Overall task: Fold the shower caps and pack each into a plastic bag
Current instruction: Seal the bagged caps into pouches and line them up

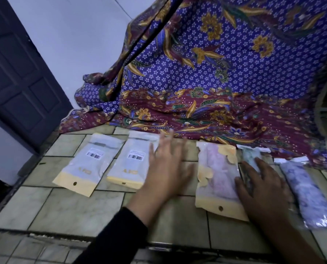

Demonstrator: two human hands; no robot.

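On the tiled ledge [63, 204] lie the first bag [88, 164] and the second bag [131, 161], both barcoded. My left hand [168, 164], blurred, is spread wide at the second bag's right edge, holding nothing. Past the pink bag [218, 178], my right hand [263, 185] rests flat, fingers straight, on the green bag [249, 157]; the purple bag [307, 193] lies just beside.

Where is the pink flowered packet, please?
In the head view, the pink packet lies right of centre on the floor, between the left hand and right hand.
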